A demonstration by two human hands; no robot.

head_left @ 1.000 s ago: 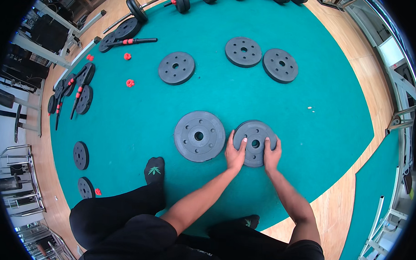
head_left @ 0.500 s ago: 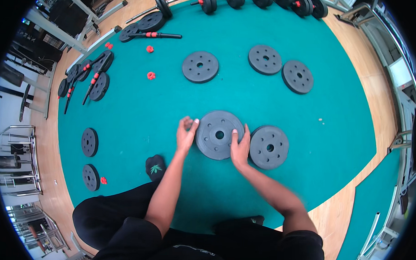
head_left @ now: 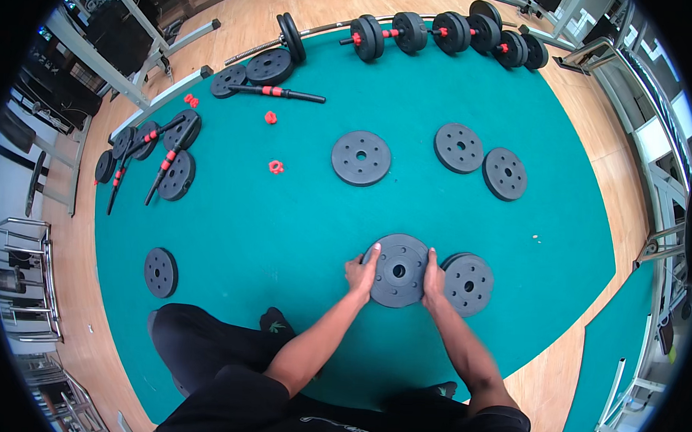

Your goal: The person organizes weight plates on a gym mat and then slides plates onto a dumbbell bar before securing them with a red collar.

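As both hands grip it, round dark weight plate (head_left: 397, 270), centre hole, ringed holes.

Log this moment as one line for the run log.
left hand: grips left edge of large weight plate | right hand: grips its right edge | smaller weight plate: beside it on teal mat

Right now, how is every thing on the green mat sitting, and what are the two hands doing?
Large weight plate: held at both sides, on or just above the mat.
Left hand: grips its left edge.
Right hand: grips its right edge.
Smaller plate: flat on the mat, just right of the large one.
Three plates farther off: flat, apart, untouched.
Red collar: loose on the mat.
Green mat: spread over the wooden floor.
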